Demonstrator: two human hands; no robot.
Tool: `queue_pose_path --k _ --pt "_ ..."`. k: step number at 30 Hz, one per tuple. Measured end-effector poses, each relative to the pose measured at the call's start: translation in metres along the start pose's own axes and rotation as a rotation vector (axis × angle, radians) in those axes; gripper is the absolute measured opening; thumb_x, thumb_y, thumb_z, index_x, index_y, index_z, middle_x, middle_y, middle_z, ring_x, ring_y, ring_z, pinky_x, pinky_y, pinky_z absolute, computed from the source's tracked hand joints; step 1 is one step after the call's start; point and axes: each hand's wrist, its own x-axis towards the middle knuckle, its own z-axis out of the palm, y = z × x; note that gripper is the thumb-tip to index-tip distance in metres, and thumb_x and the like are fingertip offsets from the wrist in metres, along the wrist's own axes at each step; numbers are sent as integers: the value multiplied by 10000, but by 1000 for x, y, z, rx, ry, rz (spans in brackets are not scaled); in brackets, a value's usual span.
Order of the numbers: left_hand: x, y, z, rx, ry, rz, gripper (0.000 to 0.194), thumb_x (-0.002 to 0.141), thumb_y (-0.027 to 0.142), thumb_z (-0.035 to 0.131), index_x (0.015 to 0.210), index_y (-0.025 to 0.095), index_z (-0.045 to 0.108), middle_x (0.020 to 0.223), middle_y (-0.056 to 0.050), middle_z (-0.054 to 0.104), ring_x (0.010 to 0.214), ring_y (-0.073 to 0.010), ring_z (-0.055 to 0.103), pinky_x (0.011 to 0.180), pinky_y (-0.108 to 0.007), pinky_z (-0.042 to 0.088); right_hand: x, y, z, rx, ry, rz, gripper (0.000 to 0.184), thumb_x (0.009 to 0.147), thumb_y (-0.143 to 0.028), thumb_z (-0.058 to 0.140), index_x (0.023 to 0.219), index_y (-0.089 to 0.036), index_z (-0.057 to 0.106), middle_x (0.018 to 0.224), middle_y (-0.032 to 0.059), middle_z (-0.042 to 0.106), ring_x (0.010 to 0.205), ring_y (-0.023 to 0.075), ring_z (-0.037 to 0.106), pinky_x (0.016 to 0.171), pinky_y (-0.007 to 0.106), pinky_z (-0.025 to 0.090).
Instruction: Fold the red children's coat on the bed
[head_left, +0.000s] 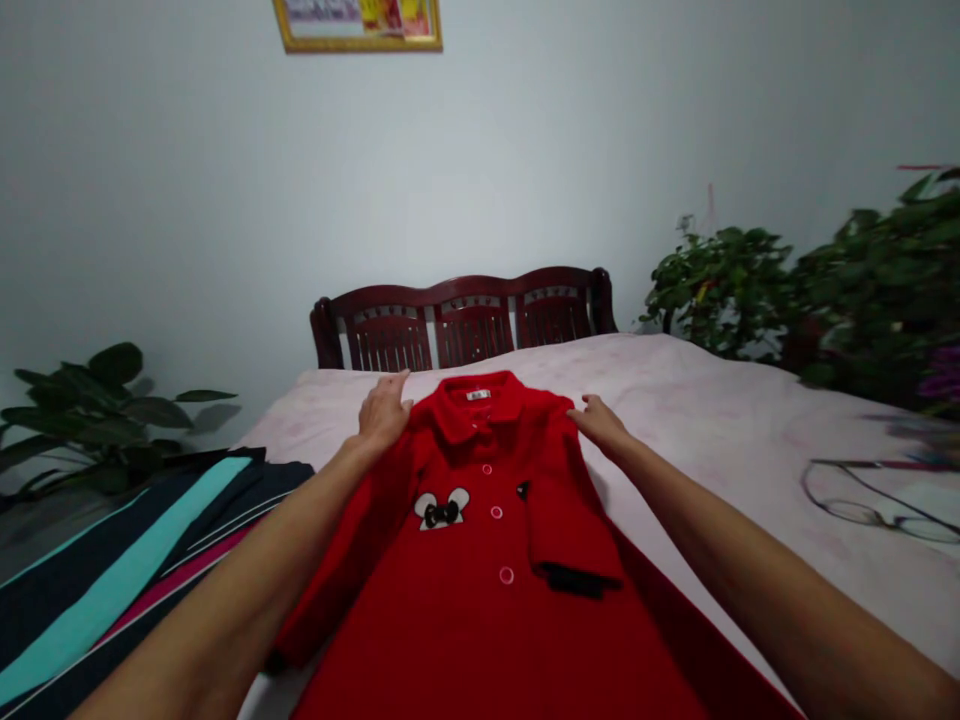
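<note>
Reaching out from the bottom of the view, both bare arms go forward over a bed, with a wide gap between them. The left hand (pixel 385 412) is open and flat, pressing on the coat's shoulder at the left. The right hand (pixel 600 425) is open too, and its fingertips (pixel 576 410) touch the other shoulder. Neither hand pinches anything.

The red coat (pixel 480 610) lies flat and face up between the arms, with its collar (pixel 472 410) near the top of the bed. It has pink buttons (pixel 496 512) and a white patch with a black bow (pixel 441 510). One sleeve (pixel 570 540) is folded over its front, and the black cuff (pixel 577 579) points down.

Under the coat is a pale pink bed cover (pixel 697 420). At lower left, a striped dark cloth (pixel 120 570) lies beside the coat, partly under the left arm. Glasses (pixel 874 510) sit at the right. A dark wooden headboard (pixel 465 310) stands past the bed, with leafy green plants (pixel 90 420) at the left and more plants (pixel 870 290) at the right. A gold picture frame (pixel 358 25) hangs at the top.
</note>
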Motion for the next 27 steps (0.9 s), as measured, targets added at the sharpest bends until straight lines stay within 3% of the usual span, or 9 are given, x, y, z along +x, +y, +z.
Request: queue_pose_path --k 6,9,13,16,18,21,23,25,27 --pt "-105 -11 50 -74 -335 72 409 956 309 440 1303 175 611 1350 -100 637 1245 -205 583 1072 -327 434 -67 62 -3 -184 -315 95 562 758 -489 657 1183 -120 648 1149 160 708 1032 296 665 860 356 523" --pt "-158 -12 65 -14 -463 29 495 952 399 452 1385 184 557 1444 -146 556 1345 -289 502 1105 -454 394 -100 69 1 -406 -430 121 713 749 -530 656 1351 -162 550 1314 170 623 1157 319 613 916 389 494" --pt "-207 -17 80 188 -559 -5 582 957 414 436 1506 224 401 1582 -156 361 1459 -331 333 1164 -578 246 -117 66 5 -617 -394 176 797 760 -425 634 1477 -165 402 1344 192 588 1172 329 598 877 397 485" --pt "-223 -22 85 229 -497 46 580 976 386 396 1533 233 343 1609 -134 307 1481 -282 298 1195 -531 203 -104 65 -9 -621 -368 154 693 766 -220 562 1447 -207 435 1251 130 656 1072 259 650 806 324 479" --pt "-225 -24 87 234 -494 47 575 980 398 389 1529 230 352 1604 -135 317 1477 -269 311 1195 -514 219 -89 68 -29 -684 -263 85 617 790 -151 497 1400 -241 485 1211 103 677 1044 246 654 792 322 469" --pt "-225 -25 89 250 -474 48 571 979 404 392 1523 233 365 1600 -133 326 1469 -267 328 1191 -512 225 -71 78 -65 -943 -45 2 451 864 -163 426 1282 -192 593 1194 164 662 1101 320 614 835 405 458" --pt "-225 -25 91 262 -455 51 571 975 398 398 1521 235 368 1597 -135 333 1464 -270 339 1186 -516 229 -68 83 -79 -1061 -2 82 419 880 -186 419 1244 -145 624 1226 206 635 1121 362 597 850 449 459" --pt "-225 -25 93 265 -438 56 571 974 392 400 1522 236 366 1590 -139 348 1458 -274 349 1180 -520 237 -76 82 -78 -1060 -45 136 440 881 -208 433 1276 -133 610 1300 206 604 1142 359 592 872 454 468" --pt "-226 -25 95 265 -422 58 566 975 382 396 1521 237 368 1583 -141 364 1451 -276 362 1178 -521 240 -95 75 -62 -998 -117 48 480 896 -238 432 1346 -138 566 1376 184 570 1206 330 567 940 441 459"
